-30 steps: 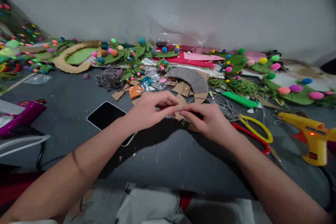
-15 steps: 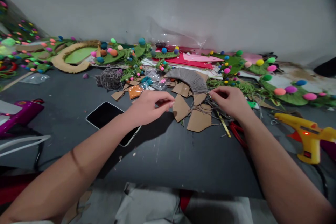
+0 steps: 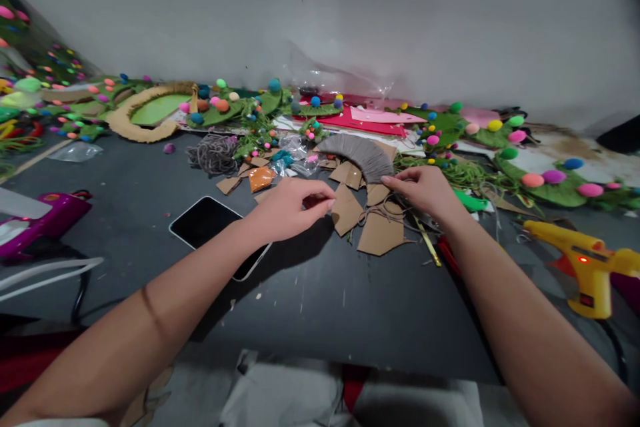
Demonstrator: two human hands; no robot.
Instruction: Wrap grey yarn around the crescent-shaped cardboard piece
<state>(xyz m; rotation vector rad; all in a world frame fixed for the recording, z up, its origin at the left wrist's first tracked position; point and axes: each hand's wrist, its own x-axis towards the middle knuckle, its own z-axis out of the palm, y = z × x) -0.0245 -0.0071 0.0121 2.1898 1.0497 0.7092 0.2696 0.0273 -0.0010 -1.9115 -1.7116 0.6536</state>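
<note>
A curved piece of cardboard wrapped in grey yarn [image 3: 361, 152] lies among cardboard scraps [image 3: 382, 230]. At its lower right end is my right hand [image 3: 423, 190], thumb and forefinger closed on the wrapped yarn. My left hand [image 3: 293, 210] hovers just left of a pointed cardboard piece [image 3: 347, 209]. Its thumb and fingers are drawn together, and whatever they may hold is too small to make out. Loose strands of grey yarn [image 3: 385, 211] trail over the scraps below the arc. A phone [image 3: 204, 219] lies partly under my left forearm.
A yellow glue gun [image 3: 587, 267] with a lit red light stands at the right, a purple tool [image 3: 47, 223] at the left. Behind are a yarn bundle [image 3: 213, 153], a tan ring-shaped piece [image 3: 123, 123] and green leaves with pompoms [image 3: 555, 180]. A pencil [image 3: 427, 240] lies near my right wrist.
My right hand has moved slightly left, its fingertips now on the end of the wrapped arc. My left hand stays nearly in place. The view has shifted a little.
</note>
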